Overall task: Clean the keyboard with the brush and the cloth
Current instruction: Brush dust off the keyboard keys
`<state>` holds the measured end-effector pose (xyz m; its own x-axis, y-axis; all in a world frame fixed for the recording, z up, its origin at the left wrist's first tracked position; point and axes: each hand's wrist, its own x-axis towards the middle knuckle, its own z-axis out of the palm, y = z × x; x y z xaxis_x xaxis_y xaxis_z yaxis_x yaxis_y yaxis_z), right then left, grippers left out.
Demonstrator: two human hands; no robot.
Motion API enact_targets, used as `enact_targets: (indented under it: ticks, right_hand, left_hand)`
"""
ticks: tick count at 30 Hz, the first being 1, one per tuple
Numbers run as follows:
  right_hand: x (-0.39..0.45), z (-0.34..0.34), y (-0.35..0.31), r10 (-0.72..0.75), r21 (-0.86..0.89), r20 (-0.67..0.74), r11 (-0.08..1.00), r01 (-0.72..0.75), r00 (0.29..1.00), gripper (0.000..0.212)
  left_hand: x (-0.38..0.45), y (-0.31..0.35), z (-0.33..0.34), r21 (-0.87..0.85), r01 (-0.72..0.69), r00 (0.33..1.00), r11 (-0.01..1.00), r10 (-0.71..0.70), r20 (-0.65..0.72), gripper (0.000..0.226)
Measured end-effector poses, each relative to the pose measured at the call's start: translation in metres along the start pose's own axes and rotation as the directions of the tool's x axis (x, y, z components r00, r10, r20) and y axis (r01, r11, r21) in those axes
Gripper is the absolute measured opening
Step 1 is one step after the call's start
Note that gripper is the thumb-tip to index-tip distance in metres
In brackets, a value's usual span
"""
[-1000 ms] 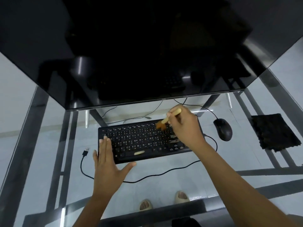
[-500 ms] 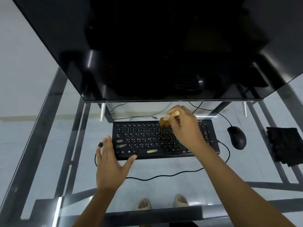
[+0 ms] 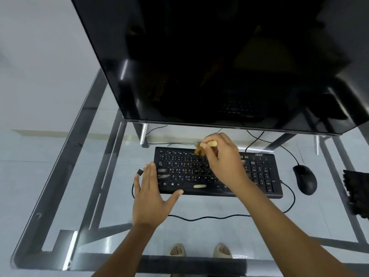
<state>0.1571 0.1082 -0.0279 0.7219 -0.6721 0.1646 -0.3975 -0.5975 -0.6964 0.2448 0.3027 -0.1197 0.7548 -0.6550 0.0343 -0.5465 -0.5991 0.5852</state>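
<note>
Keyboard (image 3: 259,176) cleaning is at the brushing step, I judge, with the cloth (image 3: 357,193) untouched. My right hand (image 3: 223,162) is clenched around the brush (image 3: 207,145), its pale handle poking out between thumb and forefinger and the brown bristles pointing down onto the top rows of keys, near the middle. My left hand (image 3: 149,196) is released, fingers spread flat on the glass, thumb tip touching the keyboard's near-left edge, seemingly to steady it.

Outward from there: the keyboard lies flat on the glass desk (image 3: 60,176), just in front of the dark monitor (image 3: 219,66). Pale smudges show on the left keys and a pale streak on the space bar. Its cable (image 3: 209,217) loops along the glass in front of me, ending in a plug (image 3: 139,172) just beside my left fingers. The mouse (image 3: 305,179) sits just right of the keyboard, and the cloth lies further right, at the frame's edge.

What could go wrong: the keyboard is light and the glass slick, so a hard sweep could push it back toward the monitor stand unless my left hand holds firmer. Flicking bristles may scatter dust onto the glass or deeper between keys. My left fingers could snag the plug and drag the cable. Pressing too hard could pop a keycap.
</note>
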Motion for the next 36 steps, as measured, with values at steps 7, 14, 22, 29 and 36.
enact_targets:
  ticks: [7, 14, 22, 29, 36]
  right_hand:
    - [-0.001, 0.012, -0.009, -0.037, -0.009, 0.051, 0.999, 0.038, 0.998, 0.004]
    - [0.007, 0.02, -0.018, -0.058, -0.036, 0.093, 0.997, 0.061, 0.994, 0.006]
    - [0.013, 0.035, -0.032, 0.008, 0.094, 0.039, 0.996, -0.011, 0.999, 0.006]
    - [0.015, 0.049, -0.037, 0.182, 0.296, 0.146, 0.93, -0.219, 0.972, 0.008]
    - [0.011, 0.04, -0.029, 0.308, 0.357, 0.165, 0.867, -0.347, 0.937, 0.012]
  left_hand:
    - [-0.002, -0.01, 0.005, -0.025, 0.026, 0.997, 0.999, -0.024, 0.068, 0.109]
    - [-0.002, -0.01, 0.006, -0.055, -0.004, 0.998, 0.999, 0.007, 0.059, 0.107]
    - [-0.002, -0.013, 0.008, -0.081, 0.004, 0.998, 0.997, 0.001, 0.063, 0.107]
    - [-0.001, -0.013, 0.008, -0.109, 0.028, 0.997, 0.994, -0.021, 0.074, 0.107]
    - [-0.001, -0.015, 0.009, -0.124, 0.006, 0.999, 0.992, 0.001, 0.054, 0.109]
